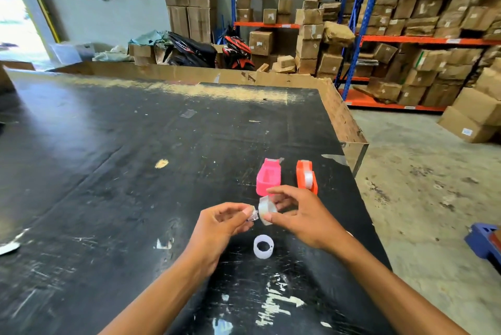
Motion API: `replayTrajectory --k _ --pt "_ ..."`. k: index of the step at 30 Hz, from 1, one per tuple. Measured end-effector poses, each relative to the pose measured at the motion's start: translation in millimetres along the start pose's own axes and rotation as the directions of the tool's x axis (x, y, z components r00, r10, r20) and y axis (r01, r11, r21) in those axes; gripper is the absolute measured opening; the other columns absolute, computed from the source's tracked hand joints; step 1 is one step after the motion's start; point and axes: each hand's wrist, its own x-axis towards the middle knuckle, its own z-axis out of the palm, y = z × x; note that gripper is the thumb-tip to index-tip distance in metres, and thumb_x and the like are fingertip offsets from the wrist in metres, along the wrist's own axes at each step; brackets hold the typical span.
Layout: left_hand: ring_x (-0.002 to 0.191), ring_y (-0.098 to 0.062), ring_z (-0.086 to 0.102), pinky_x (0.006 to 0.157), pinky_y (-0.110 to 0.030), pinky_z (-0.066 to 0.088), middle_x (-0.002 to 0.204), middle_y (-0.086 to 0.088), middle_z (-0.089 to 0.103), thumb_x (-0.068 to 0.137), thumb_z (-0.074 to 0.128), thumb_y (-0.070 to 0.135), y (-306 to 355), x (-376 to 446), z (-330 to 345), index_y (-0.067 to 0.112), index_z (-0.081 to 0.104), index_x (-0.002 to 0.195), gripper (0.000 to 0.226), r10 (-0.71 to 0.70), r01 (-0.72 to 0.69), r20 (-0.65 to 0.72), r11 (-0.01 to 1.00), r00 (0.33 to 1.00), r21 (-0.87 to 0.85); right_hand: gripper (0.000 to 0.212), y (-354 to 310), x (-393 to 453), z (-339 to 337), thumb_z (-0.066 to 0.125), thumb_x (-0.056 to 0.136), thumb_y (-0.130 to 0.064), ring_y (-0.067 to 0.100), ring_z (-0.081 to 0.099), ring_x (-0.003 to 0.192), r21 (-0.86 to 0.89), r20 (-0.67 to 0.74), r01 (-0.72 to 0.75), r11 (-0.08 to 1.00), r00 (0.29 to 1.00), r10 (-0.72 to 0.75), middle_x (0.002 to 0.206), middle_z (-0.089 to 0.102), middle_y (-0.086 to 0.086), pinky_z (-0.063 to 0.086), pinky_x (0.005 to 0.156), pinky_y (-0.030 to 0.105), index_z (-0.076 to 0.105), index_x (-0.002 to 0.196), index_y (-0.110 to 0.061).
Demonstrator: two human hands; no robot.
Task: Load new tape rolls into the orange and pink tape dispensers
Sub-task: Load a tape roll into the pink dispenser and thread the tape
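Hands: both up over the black tabletop [108, 145], meeting just this side of the dispensers.
Right hand [298, 215]: grip pinching a clear tape roll [265, 208], forefinger on top, thumb underneath, the roll tilted toward the other hand.
Left hand [219, 223]: grip pinching a small clear plastic core [251, 216] at the fingertips, right beside the roll, nearly touching it.
Pink dispenser [268, 176]: on the tabletop just beyond the hands, its well open and bare.
Orange dispenser [306, 176]: just right of the pink one, a tape roll seated in it.
White ring [263, 246]: lying flat on the tabletop below the hands, between the forearms.
Background: shelving stacked with cardboard boxes [423, 23].
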Motion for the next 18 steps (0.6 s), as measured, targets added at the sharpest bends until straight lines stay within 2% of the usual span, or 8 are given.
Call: replayTrajectory --k 3,5,8,10,13,16,18 --pt "0.083 -0.021 0.073 0.071 -0.02 0.059 0.091 -0.016 0.078 0.081 0.071 0.011 -3 -2 6 0.01 0.079 0.085 0.009 0.014 -0.014 0.04 1.0 0.999 -0.012 0.043 -1 -5 -2 0.08 0.073 -0.014 -0.001 0.065 0.085 0.135 -0.007 0.018 0.991 1.0 -0.017 0.095 0.065 -0.01 0.057 0.08 0.023 0.064 0.111 -0.026" --pt "0.086 -0.02 0.073 0.077 -0.022 0.059 0.092 -0.013 0.079 0.083 0.067 0.011 -2 -1 9 0.013 0.08 0.086 0.013 0.046 -0.044 0.08 0.999 0.996 -0.019 0.048 -2 -7 -2 0.079 0.074 -0.013 0.007 0.066 0.094 0.168 0.024 0.039 0.985 0.999 -0.043 0.102 0.065 -0.004 0.058 0.084 0.028 0.062 0.118 -0.022" --pt "0.086 -0.017 0.07 0.083 -0.028 0.056 0.094 -0.01 0.079 0.086 0.064 0.011 1 0 11 0.014 0.08 0.092 0.017 0.1 -0.104 0.108 0.994 0.989 0.034 0.054 -5 -8 -2 0.079 0.074 -0.012 0.012 0.066 0.099 0.192 0.0 0.067 0.979 0.998 -0.068 0.105 0.064 0.001 0.058 0.085 0.026 0.059 0.123 -0.02" --pt "0.079 -0.013 0.067 0.079 -0.025 0.056 0.089 -0.01 0.079 0.087 0.064 0.012 3 0 10 0.015 0.079 0.094 0.017 0.138 -0.151 0.121 0.983 0.983 0.106 0.055 -7 -8 -4 0.079 0.074 -0.011 0.013 0.066 0.099 0.2 -0.012 0.087 0.976 0.996 -0.086 0.104 0.065 0.003 0.057 0.084 0.024 0.057 0.124 -0.021" --pt "0.068 -0.004 0.065 0.067 -0.013 0.052 0.076 0.001 0.078 0.087 0.064 0.008 8 -2 9 0.017 0.079 0.094 0.019 0.195 -0.22 0.161 0.963 0.968 0.157 0.057 -12 -7 -8 0.078 0.074 -0.008 0.008 0.065 0.099 0.171 0.016 0.117 0.978 0.992 -0.122 0.104 0.065 0.001 0.056 0.082 0.018 0.056 0.122 -0.03" --pt "0.073 -0.002 0.068 0.068 -0.012 0.052 0.084 -0.001 0.079 0.087 0.063 0.006 14 -3 5 0.012 0.078 0.098 0.019 0.239 -0.275 0.195 0.943 0.951 0.188 0.057 -18 -7 -8 0.078 0.074 -0.008 0.006 0.064 0.103 0.139 0.038 0.147 0.979 0.987 -0.153 0.11 0.065 0.003 0.055 0.086 0.019 0.056 0.116 -0.04" --pt "0.072 -0.002 0.066 0.069 -0.013 0.052 0.082 0.001 0.078 0.086 0.063 0.01 17 -2 2 0.012 0.077 0.099 0.019 0.266 -0.306 0.21 0.934 0.941 0.187 0.056 -21 -6 -7 0.079 0.074 -0.009 0.007 0.064 0.105 0.151 0.012 0.157 0.976 0.987 -0.161 0.112 0.065 0.005 0.055 0.088 0.022 0.057 0.114 -0.041"
